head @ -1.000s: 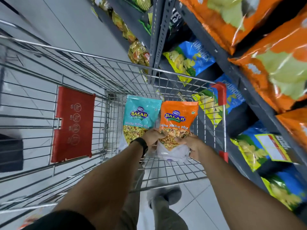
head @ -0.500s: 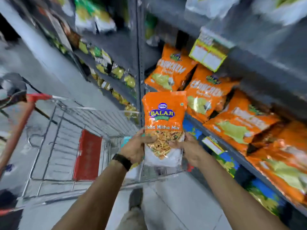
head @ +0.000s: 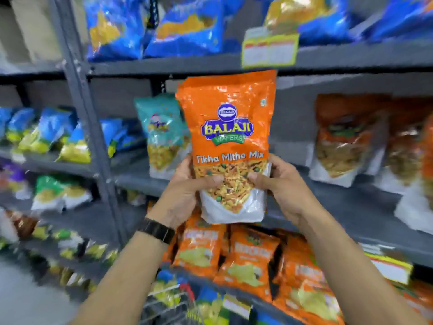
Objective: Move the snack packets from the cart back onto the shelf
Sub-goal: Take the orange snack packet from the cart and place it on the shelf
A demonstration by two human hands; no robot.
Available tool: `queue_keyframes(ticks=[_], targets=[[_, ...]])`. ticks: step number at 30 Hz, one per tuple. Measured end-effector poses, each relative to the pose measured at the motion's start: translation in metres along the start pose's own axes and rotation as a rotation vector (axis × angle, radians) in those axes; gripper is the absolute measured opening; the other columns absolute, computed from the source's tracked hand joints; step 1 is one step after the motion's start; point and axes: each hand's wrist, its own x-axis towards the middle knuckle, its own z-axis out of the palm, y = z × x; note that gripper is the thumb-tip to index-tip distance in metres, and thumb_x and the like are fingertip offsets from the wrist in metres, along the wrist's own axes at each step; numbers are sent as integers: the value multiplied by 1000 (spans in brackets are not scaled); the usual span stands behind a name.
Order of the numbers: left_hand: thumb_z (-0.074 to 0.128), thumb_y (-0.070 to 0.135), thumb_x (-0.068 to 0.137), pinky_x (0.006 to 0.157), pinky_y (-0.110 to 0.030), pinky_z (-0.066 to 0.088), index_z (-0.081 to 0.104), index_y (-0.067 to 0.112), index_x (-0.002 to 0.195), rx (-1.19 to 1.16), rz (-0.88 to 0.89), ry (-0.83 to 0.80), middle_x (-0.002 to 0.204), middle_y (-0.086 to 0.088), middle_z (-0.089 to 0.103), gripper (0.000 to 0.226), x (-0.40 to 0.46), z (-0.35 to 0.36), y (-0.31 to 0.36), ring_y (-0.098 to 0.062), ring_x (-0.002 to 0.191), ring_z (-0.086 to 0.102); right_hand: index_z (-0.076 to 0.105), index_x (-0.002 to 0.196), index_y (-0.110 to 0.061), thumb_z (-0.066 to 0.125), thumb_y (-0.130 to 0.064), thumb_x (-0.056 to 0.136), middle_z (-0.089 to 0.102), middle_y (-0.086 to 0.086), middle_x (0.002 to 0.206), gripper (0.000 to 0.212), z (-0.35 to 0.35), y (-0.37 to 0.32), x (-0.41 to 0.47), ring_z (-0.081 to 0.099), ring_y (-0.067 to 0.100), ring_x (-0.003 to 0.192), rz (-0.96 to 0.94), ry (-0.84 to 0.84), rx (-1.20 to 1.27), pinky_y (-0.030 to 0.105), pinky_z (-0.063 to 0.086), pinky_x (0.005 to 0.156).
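I hold an orange Balaji Tikha Mitha Mix packet [head: 230, 127] upright in front of the middle shelf [head: 351, 198]. My left hand [head: 185, 191] grips its lower left side and my right hand [head: 278, 184] its lower right, thumbs across the clear window. A teal packet of the same brand [head: 161, 132] stands on the shelf just behind and to the left. More orange packets [head: 346, 137] stand further right on that shelf. Only a corner of the cart [head: 168, 303] shows at the bottom edge.
A grey upright post [head: 82, 127] divides the shelving at left. Blue packets [head: 187, 26] fill the shelf above, with a yellow price tag [head: 269, 50] on its edge. Orange chip bags [head: 253, 259] crowd the shelf below my hands. Grey floor [head: 25, 299] lies at lower left.
Both hands lifted the orange packet out of the cart and up to the middle shelf. My view swung from the cart up to the shelving.
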Motion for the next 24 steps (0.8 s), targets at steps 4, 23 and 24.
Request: queue_keyframes(ticks=[4, 23, 24], targets=[[70, -18, 73, 104, -58, 53, 49, -3, 141, -17, 37, -130, 137, -30, 64, 73, 56, 70, 7, -43, 123, 66, 68, 117, -5, 71, 7, 88, 82, -1, 94, 31, -55, -41, 13, 76, 10, 79, -68, 180, -53, 21, 61, 69], [84, -7, 73, 81, -35, 63, 62, 18, 129, 12, -166, -278, 118, -11, 79, 65, 114, 184, -119, -30, 110, 76, 69, 121, -22, 76, -3, 90, 79, 0, 120, 37, -206, -1, -14, 76, 11, 107, 0, 463, -169, 23, 62, 79], [84, -7, 75, 82, -36, 63, 63, 17, 128, 37, -175, -264, 118, -11, 79, 62, 115, 187, -127, -32, 114, 74, 69, 120, -23, 74, -2, 92, 79, -1, 120, 36, -211, 6, -14, 75, 8, 106, 14, 469, -167, 21, 62, 77]])
